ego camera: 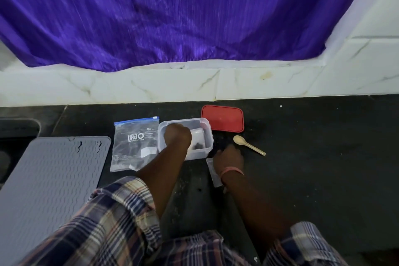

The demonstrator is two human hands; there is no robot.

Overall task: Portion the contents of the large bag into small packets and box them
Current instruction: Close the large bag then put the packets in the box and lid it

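Head | left hand (pixel 177 136) inside clear box (pixel 206 150), fingers unclear | right hand (pixel 229 155) beside box, fingers unclear

home kitchen, dark counter (pixel 302 157), marble backsplash (pixel 151 86)

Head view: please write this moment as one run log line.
left hand: inside clear box, on small packet | right hand: on counter, over empty packets | red lid: off | spoon: idle | large bag: flat
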